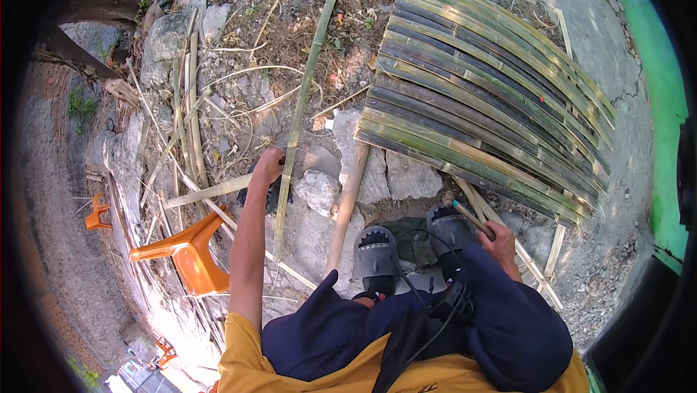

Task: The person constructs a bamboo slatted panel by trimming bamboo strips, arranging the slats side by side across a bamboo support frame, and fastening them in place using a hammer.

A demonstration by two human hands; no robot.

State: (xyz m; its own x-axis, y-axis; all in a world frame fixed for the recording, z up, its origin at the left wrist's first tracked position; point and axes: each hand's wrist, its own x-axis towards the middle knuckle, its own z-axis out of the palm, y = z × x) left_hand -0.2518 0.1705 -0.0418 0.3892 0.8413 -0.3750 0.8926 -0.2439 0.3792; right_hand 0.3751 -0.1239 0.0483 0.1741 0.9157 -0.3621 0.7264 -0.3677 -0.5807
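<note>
My left arm stretches forward, and my left hand point(269, 166) is curled beside a long green bamboo strip point(308, 84). A small dark thing shows at its fingers, over a black bag-like object point(273, 191) on the ground; what the fingers hold is unclear. Near my right knee, my right hand point(501, 246) is closed round a slim tool point(475, 222) with a dark grip and a teal tip; its exact kind does not show. Ahead on the right lies a panel of bamboo slats point(486, 95), side by side, green and blackish.
A round wooden pole point(349, 201) runs from the panel's near corner towards my feet in dark sandals point(376, 255). An orange plastic stool point(194, 256) lies tipped at the left among loose bamboo strips point(194, 103). Rocks point(318, 191) and rubble cover the ground. A green wall point(657, 103) stands far right.
</note>
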